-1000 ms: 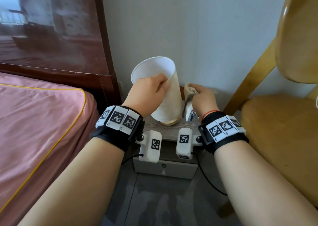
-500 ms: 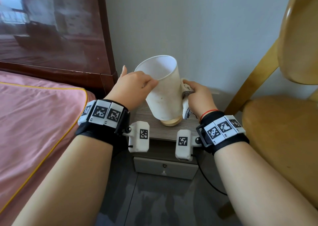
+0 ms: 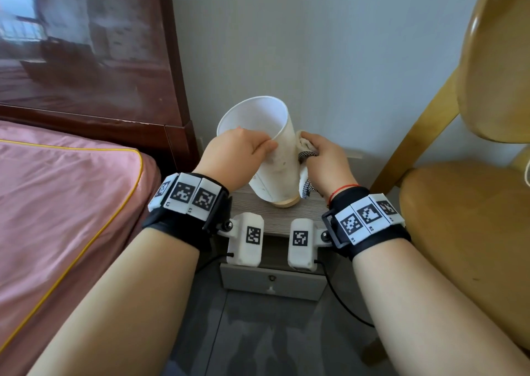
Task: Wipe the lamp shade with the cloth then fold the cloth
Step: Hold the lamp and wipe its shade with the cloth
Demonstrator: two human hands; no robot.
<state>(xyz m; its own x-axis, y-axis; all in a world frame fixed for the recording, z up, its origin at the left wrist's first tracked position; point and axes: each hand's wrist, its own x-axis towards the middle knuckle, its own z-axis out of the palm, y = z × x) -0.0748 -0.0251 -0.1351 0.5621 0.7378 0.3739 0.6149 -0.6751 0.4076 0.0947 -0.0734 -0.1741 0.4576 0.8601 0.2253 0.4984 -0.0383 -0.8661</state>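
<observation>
Her left hand (image 3: 238, 155) pinches the light, tippy lamp shade (image 3: 272, 157) at its rim, while the right hand (image 3: 327, 160) opposite presses a bunched soft cloth (image 3: 304, 146).

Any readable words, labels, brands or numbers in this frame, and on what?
None can be read with confidence.
Left wrist band: square coded markers; tiny characters under them, too small to read.
Right wrist band: the same, too small.
Lamp shade, cloth: no text.

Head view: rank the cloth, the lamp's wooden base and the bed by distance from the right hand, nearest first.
1. cloth: gripped in the right hand, against the lamp shade's right side.
2. wooden base: below-left, on the nightstand.
3. bed: far left.
</observation>
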